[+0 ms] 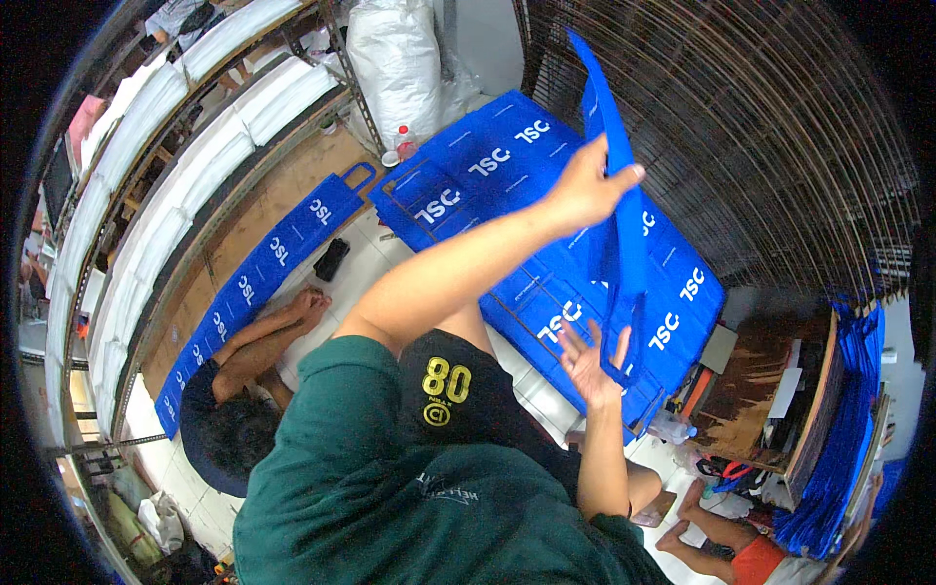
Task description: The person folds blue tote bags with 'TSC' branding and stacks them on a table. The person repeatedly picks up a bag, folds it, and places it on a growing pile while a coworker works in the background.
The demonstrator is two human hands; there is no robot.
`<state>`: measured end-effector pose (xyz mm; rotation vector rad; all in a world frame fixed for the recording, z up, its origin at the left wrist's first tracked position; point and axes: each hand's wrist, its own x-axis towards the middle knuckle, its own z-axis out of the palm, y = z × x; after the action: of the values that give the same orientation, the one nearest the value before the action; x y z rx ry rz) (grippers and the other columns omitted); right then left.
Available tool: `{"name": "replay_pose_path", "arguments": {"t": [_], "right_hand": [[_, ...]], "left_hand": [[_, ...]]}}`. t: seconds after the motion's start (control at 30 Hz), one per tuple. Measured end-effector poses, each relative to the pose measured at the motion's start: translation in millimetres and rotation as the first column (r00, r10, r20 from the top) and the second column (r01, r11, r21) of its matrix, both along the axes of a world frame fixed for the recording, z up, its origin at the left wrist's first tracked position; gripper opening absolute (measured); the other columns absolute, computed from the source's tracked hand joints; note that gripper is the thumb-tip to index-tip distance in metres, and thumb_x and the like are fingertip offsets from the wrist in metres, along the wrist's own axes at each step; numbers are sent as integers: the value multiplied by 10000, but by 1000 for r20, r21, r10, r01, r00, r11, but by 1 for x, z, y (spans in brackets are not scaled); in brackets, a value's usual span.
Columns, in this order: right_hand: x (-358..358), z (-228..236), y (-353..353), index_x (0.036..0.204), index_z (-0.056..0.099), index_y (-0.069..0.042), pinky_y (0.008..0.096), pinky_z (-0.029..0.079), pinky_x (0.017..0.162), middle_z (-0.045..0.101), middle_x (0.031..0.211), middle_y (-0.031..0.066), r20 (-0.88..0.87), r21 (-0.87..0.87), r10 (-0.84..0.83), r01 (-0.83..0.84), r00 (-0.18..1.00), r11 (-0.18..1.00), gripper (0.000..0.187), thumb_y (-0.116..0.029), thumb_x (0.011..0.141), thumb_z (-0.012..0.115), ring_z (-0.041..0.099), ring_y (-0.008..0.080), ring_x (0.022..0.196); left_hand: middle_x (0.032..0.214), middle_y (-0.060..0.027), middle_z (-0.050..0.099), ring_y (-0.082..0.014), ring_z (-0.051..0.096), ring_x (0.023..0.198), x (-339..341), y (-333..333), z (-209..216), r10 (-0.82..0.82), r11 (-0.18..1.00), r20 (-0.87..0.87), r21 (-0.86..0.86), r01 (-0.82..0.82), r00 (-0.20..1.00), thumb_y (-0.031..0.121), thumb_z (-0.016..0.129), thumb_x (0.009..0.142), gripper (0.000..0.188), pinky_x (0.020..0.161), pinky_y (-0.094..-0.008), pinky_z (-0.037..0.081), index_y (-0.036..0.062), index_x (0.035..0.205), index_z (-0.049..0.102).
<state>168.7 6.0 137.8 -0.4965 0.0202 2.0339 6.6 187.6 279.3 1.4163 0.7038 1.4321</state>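
My left hand (pixel 588 187) stretches over the pile and is closed on a blue fabric panel (pixel 612 255), its thumb pointing right. The panel is seen nearly edge-on. Its upper end sticks up past my hand, and its lower end, with a narrow strap, hangs near my right hand. That right hand (pixel 593 369) is raised palm up with its fingers spread, beside the panel's lower end. Whether a finger touches the strap, I cannot tell. Beneath both hands lies a broad pile of blue printed fabric pieces (pixel 453 161) with white lettering.
At left, another person (pixel 234 429) sits beside a row of blue fabric pieces (pixel 261 268); a black phone (pixel 332 259) lies on the floor. Wire racks (pixel 741 127) rise on the right. Beyond the pile stand a red-capped bottle (pixel 405 142) and a white sack (pixel 395 73).
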Motion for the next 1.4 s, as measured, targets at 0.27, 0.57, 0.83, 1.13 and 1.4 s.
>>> {"name": "replay_pose_path", "arguments": {"t": [0.27,0.57,0.83,1.13,1.4], "right_hand": [[-66,25,121,1267,401,-95,257,478,623,543,994,139,587,247,-176,32,790,968,490,-6,800,519,561,183,743],[-147,-101,217,1059,410,-61,282,495,620,582,808,153,911,263,-199,-137,361,955,351,120,771,500,630,212,724],[-144,-203,222,952,494,-82,286,443,529,581,734,102,998,56,-51,-145,42,988,350,106,674,593,597,167,638],[-138,-196,209,980,502,-53,263,414,536,629,806,107,993,-21,-11,-279,-115,960,255,76,764,539,639,158,705],[-124,-208,206,962,522,-48,258,452,564,651,768,100,975,-26,-48,-326,-217,945,201,28,784,576,642,141,708]], "left_hand": [[1139,-115,537,-159,504,1023,-181,17,-21,397,907,45,129,-400,917,81,536,869,423,893,-297,404,-17,1254,394],[896,-44,549,-111,515,680,-282,17,-286,662,581,-209,-464,-669,720,37,473,769,495,506,-237,432,81,1259,419],[882,-80,568,-146,549,690,-280,-14,-394,554,388,-274,-751,-535,786,-46,545,753,677,545,-259,475,70,1355,257],[950,-116,537,-186,566,762,-283,-11,-386,519,433,-315,-704,-563,794,-46,548,759,797,616,-288,515,125,1416,130],[1007,-147,509,-203,565,786,-275,-12,-387,518,443,-324,-690,-572,792,-54,556,767,814,615,-303,520,158,1421,120]]}}
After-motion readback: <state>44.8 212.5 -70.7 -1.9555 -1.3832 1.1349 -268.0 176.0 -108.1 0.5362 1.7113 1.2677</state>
